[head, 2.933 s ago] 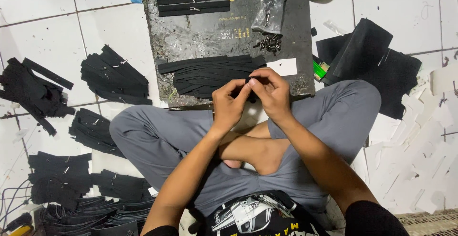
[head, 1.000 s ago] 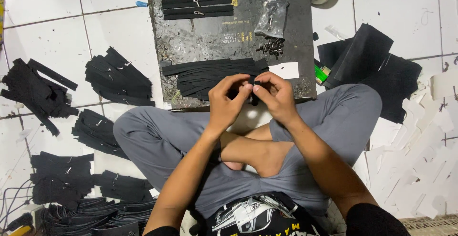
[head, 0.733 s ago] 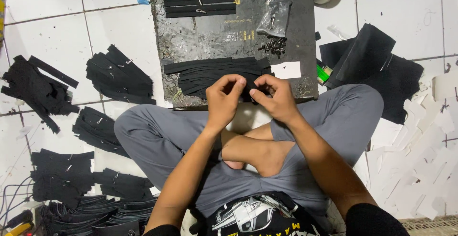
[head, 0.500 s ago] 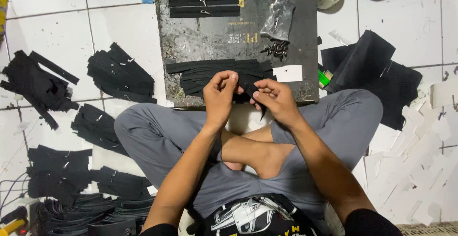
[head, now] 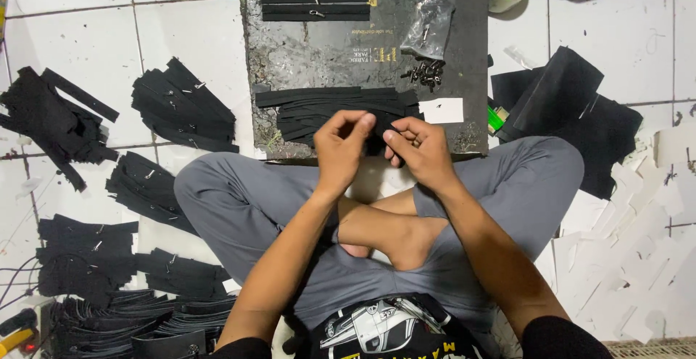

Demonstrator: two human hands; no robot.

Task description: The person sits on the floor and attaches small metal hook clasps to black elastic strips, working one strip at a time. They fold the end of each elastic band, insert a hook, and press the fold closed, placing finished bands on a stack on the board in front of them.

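Zipper assembly, fitting step: left hand (head: 342, 145) and right hand (head: 419, 147) pinch one black zipper strip (head: 378, 135) between fingertips, above the strip pile (head: 330, 109) on the dark work board (head: 312, 54); judged next need: a slider from the loose sliders (head: 428, 73)

Grey trousers cover both legs, and the feet are bare. There's a black shirt with a white printed graphic on the front, possibly a car, though the view cuts it off. Black sleeves end near the elbows; forearms, left hand (head: 342, 150) and right hand (head: 423, 152) are uncovered.
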